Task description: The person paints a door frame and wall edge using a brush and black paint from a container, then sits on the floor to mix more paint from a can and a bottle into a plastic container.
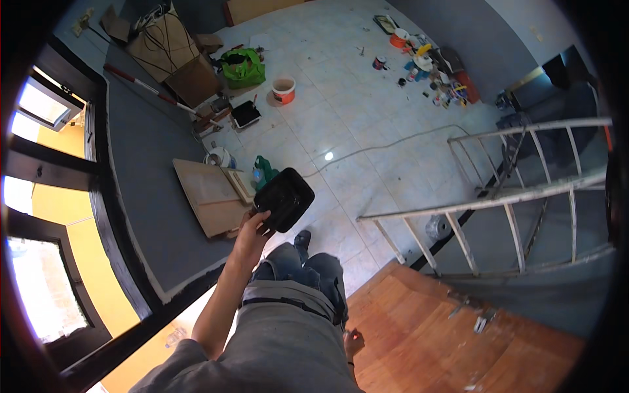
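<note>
My left hand [256, 228] grips the near edge of a black rectangular plastic tray [286, 199], thumb on top and fingers beneath. The tray is held out over the tiled floor, above my legs. It looks dark and glossy inside; what it holds cannot be told. My right hand [354, 340] hangs low beside my right hip, near the wooden door [422, 334]. Its fingers look curled, with a small reddish spot by them; whether it holds anything is not clear. A green bag [264, 169] shows just behind the tray.
A white metal ladder [457, 199] stands at the right. Wooden boards [211, 196] lean by the left wall, near a paint tray [245, 114] and an orange-and-white bucket [283, 91]. A cable [388, 146] crosses the floor. Black-framed windows [98, 172] line the left.
</note>
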`<state>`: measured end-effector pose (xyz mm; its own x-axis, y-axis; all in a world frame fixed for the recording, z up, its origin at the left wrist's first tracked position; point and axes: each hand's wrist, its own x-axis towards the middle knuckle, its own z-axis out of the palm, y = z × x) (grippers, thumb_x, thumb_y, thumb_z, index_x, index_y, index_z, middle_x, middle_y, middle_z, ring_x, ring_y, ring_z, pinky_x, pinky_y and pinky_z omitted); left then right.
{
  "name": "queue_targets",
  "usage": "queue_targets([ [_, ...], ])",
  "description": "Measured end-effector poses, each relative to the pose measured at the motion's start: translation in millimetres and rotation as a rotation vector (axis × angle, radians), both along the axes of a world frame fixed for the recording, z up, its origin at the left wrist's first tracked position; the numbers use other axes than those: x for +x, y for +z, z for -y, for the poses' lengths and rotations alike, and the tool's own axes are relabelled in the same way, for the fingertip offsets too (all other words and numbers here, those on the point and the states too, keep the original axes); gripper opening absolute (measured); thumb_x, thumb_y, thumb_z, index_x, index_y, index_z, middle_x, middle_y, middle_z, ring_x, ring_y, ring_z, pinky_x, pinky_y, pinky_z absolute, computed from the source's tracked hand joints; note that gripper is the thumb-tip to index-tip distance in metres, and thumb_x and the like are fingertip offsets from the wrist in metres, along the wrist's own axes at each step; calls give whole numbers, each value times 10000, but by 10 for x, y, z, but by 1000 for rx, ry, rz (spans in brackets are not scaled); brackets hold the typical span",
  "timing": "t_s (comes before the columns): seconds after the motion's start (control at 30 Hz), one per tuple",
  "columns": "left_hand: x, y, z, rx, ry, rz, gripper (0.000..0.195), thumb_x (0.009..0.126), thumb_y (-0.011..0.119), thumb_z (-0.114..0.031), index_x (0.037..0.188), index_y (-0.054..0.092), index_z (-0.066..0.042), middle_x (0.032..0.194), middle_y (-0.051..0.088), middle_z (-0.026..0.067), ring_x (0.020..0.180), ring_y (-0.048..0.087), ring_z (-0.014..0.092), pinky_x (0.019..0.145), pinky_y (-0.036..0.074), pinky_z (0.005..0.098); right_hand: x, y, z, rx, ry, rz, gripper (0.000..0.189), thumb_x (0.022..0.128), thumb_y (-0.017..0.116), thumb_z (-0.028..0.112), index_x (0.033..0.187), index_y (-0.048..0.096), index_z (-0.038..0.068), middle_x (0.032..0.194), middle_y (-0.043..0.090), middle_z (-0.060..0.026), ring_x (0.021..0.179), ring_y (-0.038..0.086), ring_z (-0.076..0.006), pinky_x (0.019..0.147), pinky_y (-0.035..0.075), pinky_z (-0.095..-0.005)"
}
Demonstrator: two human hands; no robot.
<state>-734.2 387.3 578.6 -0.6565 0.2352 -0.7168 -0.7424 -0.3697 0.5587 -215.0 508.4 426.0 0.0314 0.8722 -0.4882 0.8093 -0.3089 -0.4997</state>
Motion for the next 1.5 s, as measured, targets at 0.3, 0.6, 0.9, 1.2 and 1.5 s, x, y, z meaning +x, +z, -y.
queue_targets([
  [0.3, -1035, -593, -814, -124, 134, 133, 486, 979, 651, -114, 1433, 491, -43, 1341, 602, 144, 1265, 584, 296, 1120, 467, 474, -1311, 42, -1891, 21, 330, 285, 402, 1046, 667, 312, 877, 750, -44, 833, 757, -211, 808, 762, -384, 653, 600, -434],
  [0.6, -1618, -1940, -1528, -137, 502, 206, 387, 981, 672, -201, 1341, 563, -113, 1281, 580, 121, 1178, 598, 299, 1009, 552, 560, -4326, -623, -5158, 312, 372, -12, 340, 1018, 660, 286, 840, 742, 9, 723, 717, -207, 707, 722, -392, 661, 525, -512],
  [0.9, -1598, -2274, -2304, -264, 594, 413, 395, 903, 708, -350, 1232, 588, -167, 1093, 612, 47, 981, 668, 262, 957, 525, 542, -7591, 149, -7980, 656, 660, -207, 341, 1064, 660, 313, 987, 793, 9, 858, 748, -242, 734, 714, -432, 683, 540, -491],
  [1.2, -3323, -2653, -3677, -198, 821, 393, 396, 856, 806, -328, 1200, 625, -256, 1156, 644, 50, 1044, 649, 294, 898, 568, 504, -8291, -346, -8908, 594, 851, -18, 370, 1054, 655, 287, 878, 765, -20, 816, 735, -237, 726, 694, -439, 676, 523, -495],
  [1.5, -6549, -3076, -5146, -83, 604, 187, 573, 940, 706, -149, 1470, 492, -185, 1371, 578, 116, 1288, 576, 314, 1097, 505, 564, -7943, -767, -9726, 193, 638, 187, 576, 1073, 627, 430, 907, 742, -110, 793, 749, -255, 599, 739, -324, 502, 583, -458],
])
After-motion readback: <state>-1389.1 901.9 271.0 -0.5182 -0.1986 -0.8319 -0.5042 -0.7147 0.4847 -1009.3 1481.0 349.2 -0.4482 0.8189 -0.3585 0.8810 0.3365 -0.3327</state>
